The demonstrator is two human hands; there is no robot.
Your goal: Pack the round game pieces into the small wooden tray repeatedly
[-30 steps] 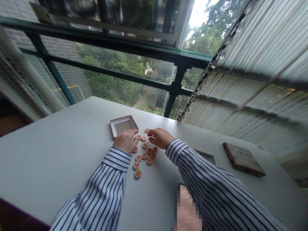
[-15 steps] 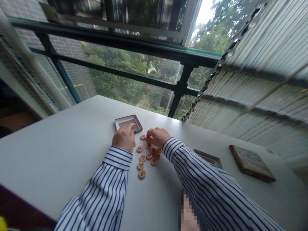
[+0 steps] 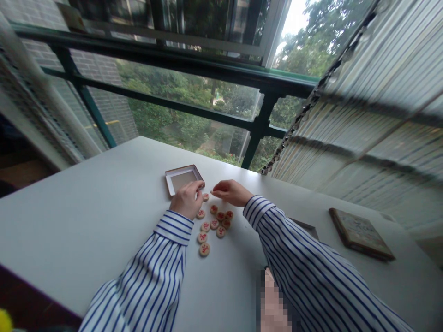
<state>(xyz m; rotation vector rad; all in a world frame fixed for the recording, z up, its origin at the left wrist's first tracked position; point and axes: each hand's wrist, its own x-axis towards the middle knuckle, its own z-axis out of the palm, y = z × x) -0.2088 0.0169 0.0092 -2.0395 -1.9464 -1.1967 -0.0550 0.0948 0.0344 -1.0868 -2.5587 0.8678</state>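
Note:
Round wooden Chinese chess pieces (image 3: 214,224) with red characters lie loosely grouped on the white table, several of them face up. My left hand (image 3: 188,199) is curled over the near edge of a shallow open box tray (image 3: 185,177), fingers closed; whatever they hold is hidden. Just right of it, my right hand (image 3: 231,192) pinches a small pale piece seen edge-on at its fingertips, slightly above the table. One chess piece (image 3: 206,197) rests on the table between the two hands.
Partly behind my right sleeve is a second shallow tray (image 3: 308,228). A flat brown box with a printed top (image 3: 362,234) lies farther right. A window with a green railing (image 3: 166,99) runs along the far table edge, and a curtain (image 3: 363,120) hangs at the right.
My right hand has lifted slightly and moved right with a piece in its fingertips. My left hand has shifted right, nearer to it. The pieces beside my left hand no longer show.

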